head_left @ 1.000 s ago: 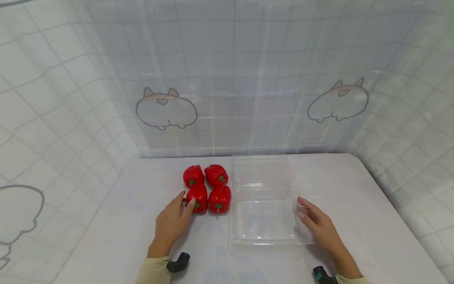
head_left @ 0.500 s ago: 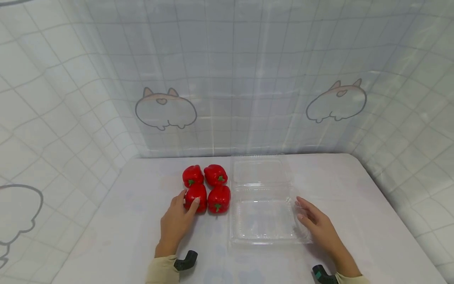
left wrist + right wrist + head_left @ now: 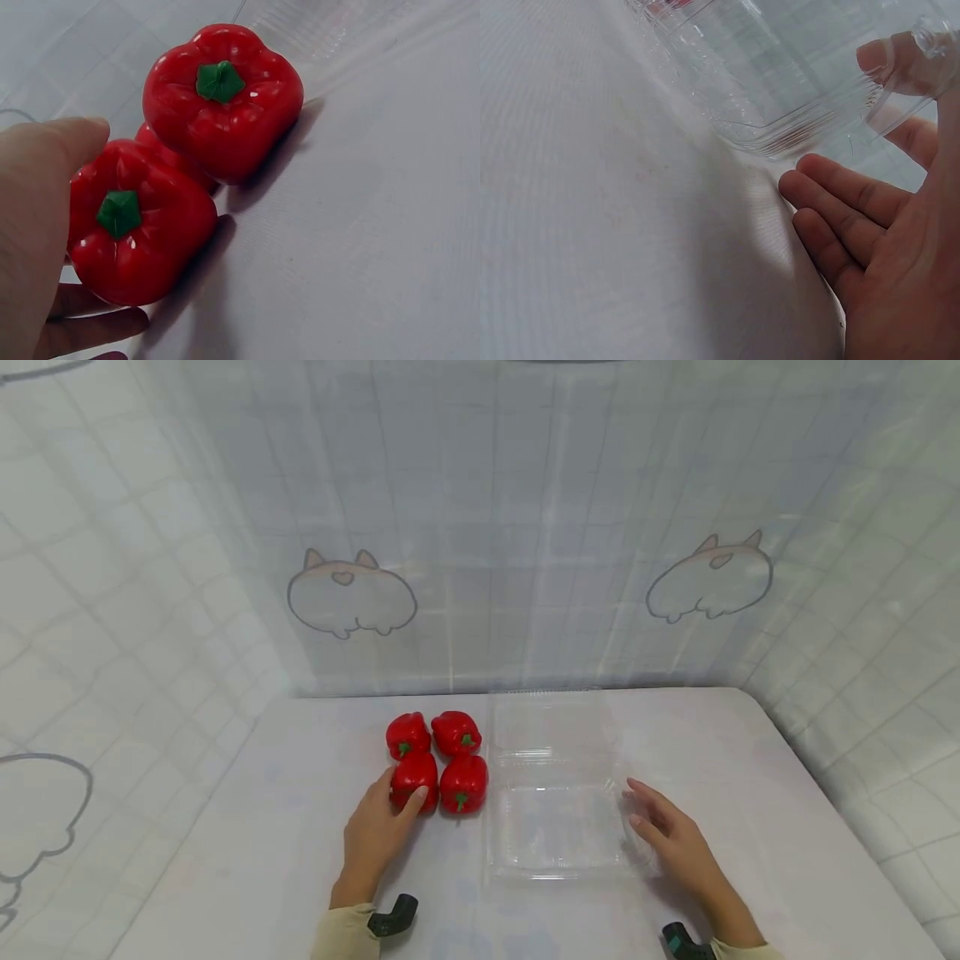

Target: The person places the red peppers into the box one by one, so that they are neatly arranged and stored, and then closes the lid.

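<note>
In the head view, my left hand (image 3: pixel 382 829) holds the front-left red bell pepper (image 3: pixel 412 771), thumb at its front right and the other fingers along its left side. The left wrist view has this bell pepper (image 3: pixel 142 225) lying against my thumb and fingers, green stem facing the camera. A clear plastic clamshell box (image 3: pixel 558 874) lies with its lid folded back, to the right of the peppers. At its right side is my right hand (image 3: pixel 675 843), thumb and forefinger apart at the rim. The right wrist view shows the other fingers (image 3: pixel 847 225) nearly straight beside the box's wall.
Three more red bell peppers touch or flank the held one: front right (image 3: pixel 464 785), back right (image 3: pixel 456 732) and back left (image 3: pixel 408 735). All stand on a white table (image 3: pixel 300 827). A patterned curtain (image 3: pixel 480 568) hangs behind it and at both sides.
My left hand has moved a little to the right and closed in around the front-left bell pepper, its thumb now farther across the front. The right hand and box stay almost where they were.
</note>
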A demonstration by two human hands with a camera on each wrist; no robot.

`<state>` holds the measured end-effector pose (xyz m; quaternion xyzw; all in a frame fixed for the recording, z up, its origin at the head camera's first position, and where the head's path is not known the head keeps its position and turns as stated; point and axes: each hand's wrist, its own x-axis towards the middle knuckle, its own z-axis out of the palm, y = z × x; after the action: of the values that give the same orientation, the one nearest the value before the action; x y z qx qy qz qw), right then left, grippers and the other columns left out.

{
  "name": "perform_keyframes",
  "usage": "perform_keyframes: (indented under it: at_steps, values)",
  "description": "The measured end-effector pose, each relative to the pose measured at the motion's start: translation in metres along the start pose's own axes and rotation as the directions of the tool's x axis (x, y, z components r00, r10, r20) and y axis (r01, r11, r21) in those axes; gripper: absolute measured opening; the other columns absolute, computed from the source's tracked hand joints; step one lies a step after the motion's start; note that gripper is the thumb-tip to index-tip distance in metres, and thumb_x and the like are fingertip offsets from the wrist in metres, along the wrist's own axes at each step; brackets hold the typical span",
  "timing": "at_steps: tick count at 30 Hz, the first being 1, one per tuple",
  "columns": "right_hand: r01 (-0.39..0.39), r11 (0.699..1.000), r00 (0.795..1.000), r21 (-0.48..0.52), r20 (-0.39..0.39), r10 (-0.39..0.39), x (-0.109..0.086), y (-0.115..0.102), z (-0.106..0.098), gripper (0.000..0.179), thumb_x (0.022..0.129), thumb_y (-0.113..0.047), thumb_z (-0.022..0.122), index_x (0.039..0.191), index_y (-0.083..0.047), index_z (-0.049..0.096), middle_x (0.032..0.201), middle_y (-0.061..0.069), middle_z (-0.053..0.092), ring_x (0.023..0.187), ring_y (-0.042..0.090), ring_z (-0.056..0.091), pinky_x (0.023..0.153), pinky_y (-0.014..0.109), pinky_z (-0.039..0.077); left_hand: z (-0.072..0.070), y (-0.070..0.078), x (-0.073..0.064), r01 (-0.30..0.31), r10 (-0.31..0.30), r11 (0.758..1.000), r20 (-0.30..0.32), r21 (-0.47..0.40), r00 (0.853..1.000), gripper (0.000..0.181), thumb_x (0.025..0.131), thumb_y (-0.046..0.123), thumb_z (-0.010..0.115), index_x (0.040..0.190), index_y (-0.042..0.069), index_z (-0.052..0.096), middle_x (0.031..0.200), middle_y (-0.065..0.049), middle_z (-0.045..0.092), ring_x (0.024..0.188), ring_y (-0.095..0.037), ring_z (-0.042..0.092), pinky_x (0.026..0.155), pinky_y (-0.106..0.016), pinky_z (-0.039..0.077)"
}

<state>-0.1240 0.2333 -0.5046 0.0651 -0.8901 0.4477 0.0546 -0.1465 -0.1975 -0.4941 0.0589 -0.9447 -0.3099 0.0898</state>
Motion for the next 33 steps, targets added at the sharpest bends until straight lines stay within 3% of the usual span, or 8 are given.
perform_keyframes:
  at_steps: [2, 8, 16, 26, 33]
  values:
    - [0.012, 1.0, 1.0, -0.006, -0.004, -0.012, -0.0005, 0.0011, 0.0001, 0.05, 0.1, -0.026, 0.063, 0.147, -0.015, 0.05, 0.137, 0.012, 0.061, 0.127, 0.031, 0.057, 0.098, 0.02, 0.043, 0.0017, -0.0028, 0.0016, -0.005, 0.005, 1.0, -0.004, 0.002, 1.0, 0.076, 0.095, 0.055, 0.059, 0.149, 0.004, 0.043, 0.141, -0.02, 0.055, 0.129, -0.037, 0.051, 0.102, -0.059, 0.043]
    - [0.049, 0.999, 0.999, -0.009, -0.012, -0.049, -0.0018, 0.0016, 0.0017, 0.05, 0.1, -0.023, 0.063, 0.147, -0.015, 0.05, 0.132, 0.01, 0.065, 0.122, 0.029, 0.061, 0.096, 0.021, 0.046, 0.0023, -0.0068, 0.0041, 0.013, -0.013, 1.0, 0.0, -0.013, 1.0, 0.078, 0.094, 0.062, 0.056, 0.146, 0.006, 0.048, 0.14, -0.018, 0.056, 0.128, -0.036, 0.052, 0.102, -0.06, 0.043]
    - [0.05, 0.999, 0.999, -0.019, -0.013, -0.05, -0.0005, 0.0019, 0.0006, 0.05, 0.1, -0.024, 0.063, 0.148, -0.014, 0.049, 0.131, 0.01, 0.065, 0.122, 0.03, 0.06, 0.095, 0.012, 0.04, 0.0046, -0.004, 0.0071, 0.054, -0.053, 0.998, 0.012, -0.016, 0.998, 0.084, 0.091, 0.071, 0.051, 0.146, 0.008, 0.05, 0.136, -0.016, 0.06, 0.122, -0.036, 0.055, 0.097, -0.061, 0.045]
    - [0.056, 0.998, 0.998, -0.028, -0.012, -0.057, -0.0005, 0.0, 0.0001, 0.05, 0.1, -0.021, 0.063, 0.147, -0.011, 0.049, 0.128, 0.01, 0.066, 0.119, 0.031, 0.062, 0.094, 0.017, 0.045, 0.0085, -0.0036, 0.0056, 0.071, -0.071, 0.997, -0.009, -0.034, 0.997, 0.079, 0.092, 0.067, 0.055, 0.145, 0.009, 0.051, 0.136, -0.014, 0.06, 0.122, -0.034, 0.054, 0.098, -0.06, 0.046]
    - [0.051, 0.998, 0.999, -0.023, -0.011, -0.051, -0.0005, -0.0003, 0.0, 0.05, 0.1, -0.021, 0.062, 0.147, -0.012, 0.049, 0.128, 0.009, 0.067, 0.118, 0.03, 0.062, 0.094, 0.02, 0.047, 0.0065, -0.0039, 0.0023, 0.124, -0.126, 0.987, -0.014, -0.099, 0.992, 0.076, 0.093, 0.059, 0.059, 0.146, 0.007, 0.047, 0.14, -0.016, 0.055, 0.127, -0.036, 0.051, 0.101, -0.06, 0.044]
